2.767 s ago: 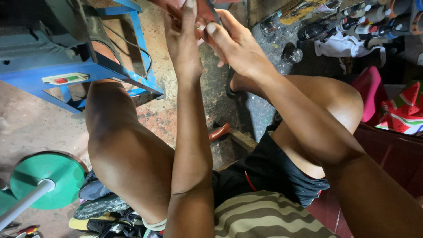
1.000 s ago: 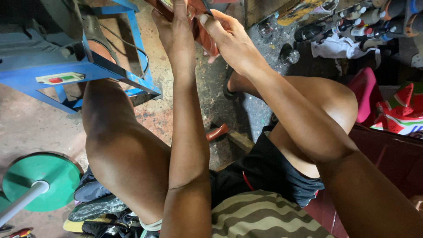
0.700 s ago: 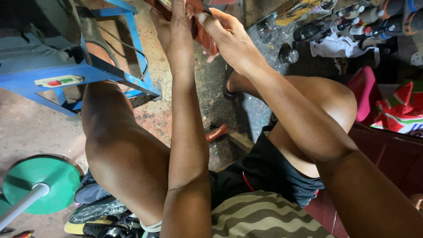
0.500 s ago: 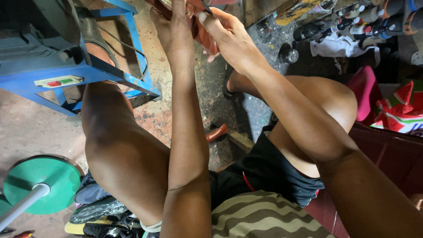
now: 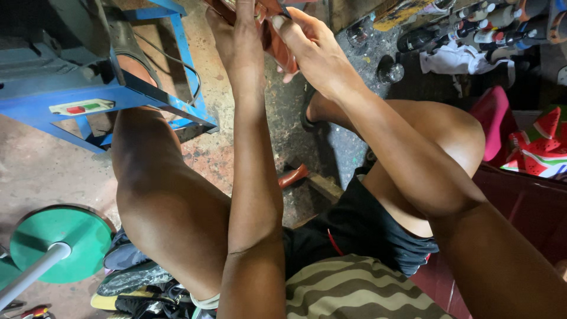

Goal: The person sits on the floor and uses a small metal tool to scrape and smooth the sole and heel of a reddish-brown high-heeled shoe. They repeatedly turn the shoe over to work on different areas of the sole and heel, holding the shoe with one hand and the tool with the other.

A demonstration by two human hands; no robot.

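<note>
Gripping the reddish-brown leather piece (image 5: pixel 277 41) at the top edge, left hand (image 5: pixel 239 35) and right hand (image 5: pixel 310 50) sit slightly higher than moments ago, fingers closed on it. The frame cuts off most of the piece, hiding its shape.

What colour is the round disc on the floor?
Green: the disc shows at the lower left of the head view.

Hands creep up toward the top edge

Compared to earlier, left hand (image 5: pixel 239 35) and right hand (image 5: pixel 313 50) sit higher, gripping more of the reddish-brown piece (image 5: pixel 277 41).
</note>
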